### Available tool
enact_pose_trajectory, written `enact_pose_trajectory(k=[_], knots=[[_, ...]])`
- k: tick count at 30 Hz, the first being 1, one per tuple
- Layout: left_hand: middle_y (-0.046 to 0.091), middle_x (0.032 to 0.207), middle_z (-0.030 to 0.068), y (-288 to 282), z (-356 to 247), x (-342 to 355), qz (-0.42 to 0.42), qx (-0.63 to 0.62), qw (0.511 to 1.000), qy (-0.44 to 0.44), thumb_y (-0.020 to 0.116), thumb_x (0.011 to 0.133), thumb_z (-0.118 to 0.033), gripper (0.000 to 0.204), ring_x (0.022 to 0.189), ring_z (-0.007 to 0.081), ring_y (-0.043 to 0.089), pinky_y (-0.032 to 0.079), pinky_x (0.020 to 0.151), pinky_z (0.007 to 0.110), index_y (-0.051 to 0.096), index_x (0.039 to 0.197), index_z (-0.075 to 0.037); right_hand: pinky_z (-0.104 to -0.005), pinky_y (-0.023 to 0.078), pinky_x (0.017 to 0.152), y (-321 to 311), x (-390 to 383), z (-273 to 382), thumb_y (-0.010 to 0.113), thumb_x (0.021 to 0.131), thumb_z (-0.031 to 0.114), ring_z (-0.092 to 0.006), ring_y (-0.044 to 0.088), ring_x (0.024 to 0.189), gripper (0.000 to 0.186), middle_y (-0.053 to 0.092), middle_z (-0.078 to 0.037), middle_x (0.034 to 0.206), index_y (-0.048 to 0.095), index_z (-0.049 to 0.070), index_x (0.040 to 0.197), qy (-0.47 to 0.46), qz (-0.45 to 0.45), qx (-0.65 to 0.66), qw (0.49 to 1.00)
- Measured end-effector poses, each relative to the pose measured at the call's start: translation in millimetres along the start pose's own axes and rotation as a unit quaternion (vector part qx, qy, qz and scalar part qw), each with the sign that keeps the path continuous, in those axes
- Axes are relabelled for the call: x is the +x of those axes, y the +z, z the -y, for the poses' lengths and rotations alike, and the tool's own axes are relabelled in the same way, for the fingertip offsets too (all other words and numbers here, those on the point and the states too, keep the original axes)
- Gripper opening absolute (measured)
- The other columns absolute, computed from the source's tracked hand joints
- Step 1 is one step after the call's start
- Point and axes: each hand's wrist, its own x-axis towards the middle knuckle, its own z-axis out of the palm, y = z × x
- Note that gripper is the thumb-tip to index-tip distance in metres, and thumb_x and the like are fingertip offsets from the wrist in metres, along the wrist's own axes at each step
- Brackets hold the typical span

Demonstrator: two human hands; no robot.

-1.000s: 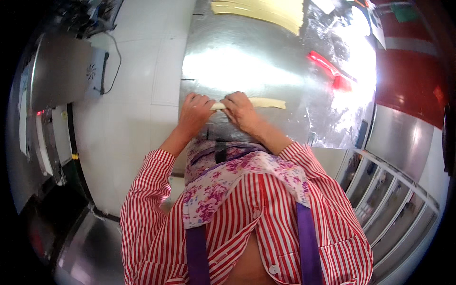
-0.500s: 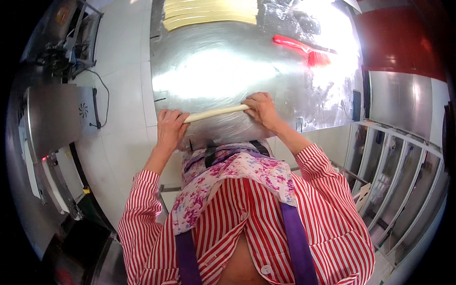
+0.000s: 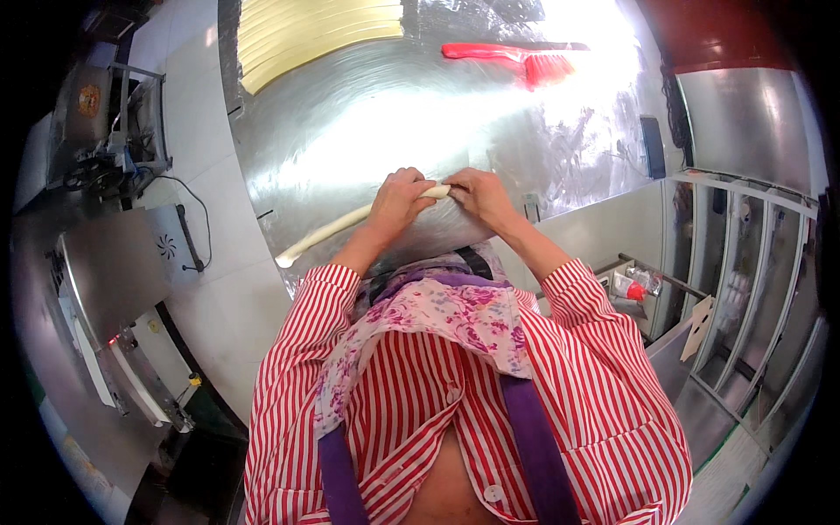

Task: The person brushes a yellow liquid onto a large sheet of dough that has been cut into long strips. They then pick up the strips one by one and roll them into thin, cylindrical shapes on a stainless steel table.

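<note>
A pale dough rope (image 3: 325,231) lies slantwise along the near edge of the shiny metal table (image 3: 385,114), its free left end close to the table's left side. My left hand (image 3: 398,203) is closed round the rope near its right end, thumb toward the tip. Right beside it, my right hand (image 3: 479,196) pinches that right end between thumb and fingers. A short piece of dough shows between the two hands. Part of the rope is hidden under my left hand.
Long yellow dough strips (image 3: 311,33) lie side by side at the far left of the table. A red brush (image 3: 547,68) rests at the far right, on a floury patch. A dark flat object (image 3: 652,147) sits by the right edge; a metal rack (image 3: 744,280) stands beyond.
My left hand has left the rope's left end and moved right, close to my right hand. The rope's left end now lies free, and the view has shifted.
</note>
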Motion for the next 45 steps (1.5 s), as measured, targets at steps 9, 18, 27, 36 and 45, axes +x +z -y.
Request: enact_pose_trajectory(k=[9, 18, 27, 36, 45], knots=[[0.06, 0.085, 0.0116, 6.4, 2.3, -0.9, -0.01, 0.048, 0.998, -0.025, 0.079, 0.072, -0.02, 0.026, 0.083, 0.032, 0.057, 0.044, 0.075, 0.043, 0.065, 0.088, -0.006, -0.0398, 0.053, 0.082, 7.8, 3.5, 3.0, 0.068, 0.079, 0.005, -0.0324, 0.067, 0.091, 0.023, 0.07, -0.017, 0.097, 0.072, 0.003, 0.101, 0.012, 0.015, 0.049, 0.999], [0.059, 0.091, 0.0104, -16.5, -4.0, -15.6, -0.012, 0.086, 0.996, -0.012, 0.079, 0.072, -0.018, 0.03, 0.089, 0.0314, 0.057, 0.044, 0.081, 0.043, 0.065, 0.095, -0.006, -0.0397, 0.05, 0.082, 18.4, 15.6, 17.2, 0.075, 0.074, 0.01, -0.0322, 0.06, 0.091, 0.023, 0.062, -0.013, 0.091, 0.067, 0.004, 0.095, -0.109, 0.014, -0.087, 0.99], [0.059, 0.094, 0.0086, -0.4, 0.8, -30.4, -0.02, 0.072, 0.995, -0.06, 0.078, 0.074, -0.02, 0.026, 0.092, 0.0287, 0.056, 0.044, 0.079, 0.041, 0.066, 0.095, -0.007, -0.0428, 0.049, 0.082, 8.8, 9.4, -5.5, 0.068, 0.077, 0.007, -0.0332, 0.058, 0.093, 0.017, 0.06, -0.012, 0.091, 0.066, 0.004, 0.094, -0.144, 0.06, -0.106, 0.982], [0.058, 0.085, 0.0064, 14.6, 3.8, -29.1, -0.061, 0.108, 0.992, -0.004, 0.076, 0.074, -0.02, 0.021, 0.087, 0.0271, 0.057, 0.044, 0.076, 0.041, 0.066, 0.088, -0.008, -0.0422, 0.047, 0.081, 14.2, 11.2, -3.3, 0.069, 0.08, 0.009, -0.0322, 0.058, 0.091, 0.018, 0.062, -0.012, 0.094, 0.068, 0.003, 0.097, -0.186, 0.094, -0.058, 0.976], [0.056, 0.084, 0.0069, 2.0, 12.1, -44.5, -0.076, 0.137, 0.987, 0.038, 0.075, 0.076, -0.024, 0.021, 0.084, 0.0264, 0.056, 0.044, 0.075, 0.039, 0.065, 0.086, -0.008, -0.0418, 0.048, 0.078, 24.3, 5.7, 16.8, 0.07, 0.081, 0.01, -0.0312, 0.059, 0.088, 0.015, 0.062, -0.011, 0.091, 0.068, 0.004, 0.095, -0.207, 0.037, -0.068, 0.975]])
